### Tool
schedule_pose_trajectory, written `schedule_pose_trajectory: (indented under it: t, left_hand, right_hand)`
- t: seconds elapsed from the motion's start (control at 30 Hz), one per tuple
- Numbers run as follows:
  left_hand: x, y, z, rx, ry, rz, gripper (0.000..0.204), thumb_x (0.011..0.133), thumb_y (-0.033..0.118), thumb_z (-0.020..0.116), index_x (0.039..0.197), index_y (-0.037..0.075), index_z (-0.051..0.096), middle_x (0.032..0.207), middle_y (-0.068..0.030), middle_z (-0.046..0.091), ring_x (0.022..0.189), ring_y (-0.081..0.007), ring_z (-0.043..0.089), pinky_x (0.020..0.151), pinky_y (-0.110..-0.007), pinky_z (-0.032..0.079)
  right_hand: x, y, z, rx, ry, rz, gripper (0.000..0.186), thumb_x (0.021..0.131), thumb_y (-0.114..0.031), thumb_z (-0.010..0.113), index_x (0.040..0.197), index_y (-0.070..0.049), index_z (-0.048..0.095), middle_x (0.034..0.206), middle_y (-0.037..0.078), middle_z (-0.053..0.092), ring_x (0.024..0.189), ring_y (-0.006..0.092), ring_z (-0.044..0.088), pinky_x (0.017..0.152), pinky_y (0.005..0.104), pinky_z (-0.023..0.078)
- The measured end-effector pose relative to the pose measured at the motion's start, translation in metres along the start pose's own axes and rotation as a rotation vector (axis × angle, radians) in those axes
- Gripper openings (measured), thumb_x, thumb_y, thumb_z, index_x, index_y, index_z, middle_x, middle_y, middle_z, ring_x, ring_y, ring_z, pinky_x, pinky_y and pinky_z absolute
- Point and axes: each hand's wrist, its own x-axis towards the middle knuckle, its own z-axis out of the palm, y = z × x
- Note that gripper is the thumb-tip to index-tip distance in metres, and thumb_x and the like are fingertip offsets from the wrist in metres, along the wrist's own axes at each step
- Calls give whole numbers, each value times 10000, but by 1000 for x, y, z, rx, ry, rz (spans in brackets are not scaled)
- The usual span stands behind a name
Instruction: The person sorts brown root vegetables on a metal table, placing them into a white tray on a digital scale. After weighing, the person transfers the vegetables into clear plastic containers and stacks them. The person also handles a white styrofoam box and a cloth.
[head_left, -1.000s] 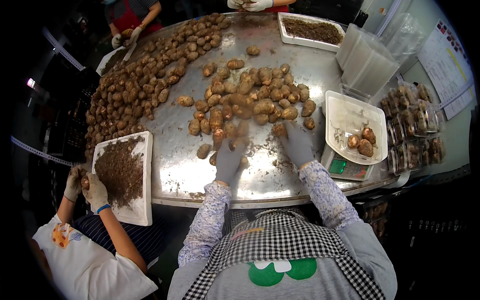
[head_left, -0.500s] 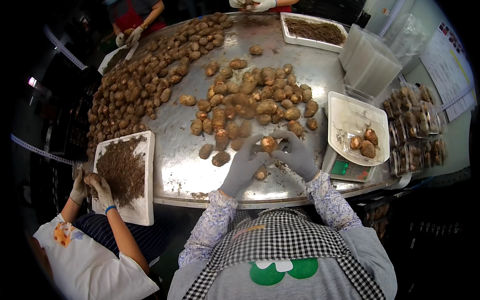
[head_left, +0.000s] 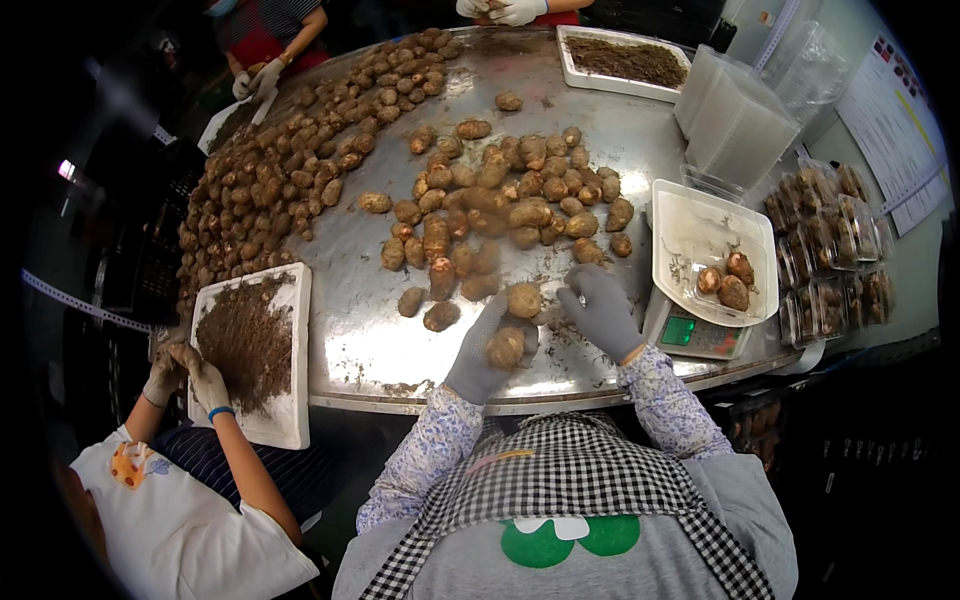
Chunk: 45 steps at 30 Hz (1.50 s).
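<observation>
My left hand (head_left: 478,352), in a grey glove, is closed around a brown taro (head_left: 505,347) above the near part of the metal table. A second taro (head_left: 523,299) sits at its fingertips; whether it is gripped too or rests on the table, I cannot tell. To the right, my gloved right hand (head_left: 603,315) is apart from both, thumb and fingers slightly spread with nothing between them. Just beyond my hands lies a loose group of taros (head_left: 535,213). Three taros (head_left: 733,292) lie in a clear plastic box on the white scale tray (head_left: 690,205).
Green digits glow on the scale (head_left: 682,332). Packed clear boxes (head_left: 830,240) and stacked empty ones (head_left: 735,120) stand right. A big taro heap (head_left: 270,180) covers the left side. A co-worker's gloved hands (head_left: 185,372) are beside a dirt-filled tray (head_left: 300,350); others work at the far edge.
My right hand has let go of the taro held between both hands and drawn slightly away to the right. My left hand has turned, bringing the lower taro up into clearer view.
</observation>
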Motion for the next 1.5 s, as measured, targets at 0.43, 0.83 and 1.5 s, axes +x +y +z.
schedule_pose_trajectory:
  t: [0.43,0.83,1.5]
  left_hand:
    - [1,13,18,-170,74,-99,475,1066,373,408,1360,4,464,953,-99,636,736,-133,603,591,-254,528]
    - [73,-3,67,-367,48,-266,424,1009,261,559,1358,25,506,1242,-116,600,1100,-245,613,903,-327,532]
    - [172,13,143,927,278,667,267,935,173,620,1154,26,658,1188,-132,618,1092,-238,589,937,-370,479]
  right_hand:
    - [-11,-53,-21,509,70,-8,164,860,-192,710,935,-46,703,880,97,687,852,257,656,768,380,512]
    - [-68,30,-7,-105,-144,135,268,921,-231,619,1134,-77,670,874,147,695,799,362,676,762,485,532]
    - [-104,52,-46,143,-312,-14,350,947,-181,566,1274,-72,626,1204,168,662,1069,342,640,933,443,519]
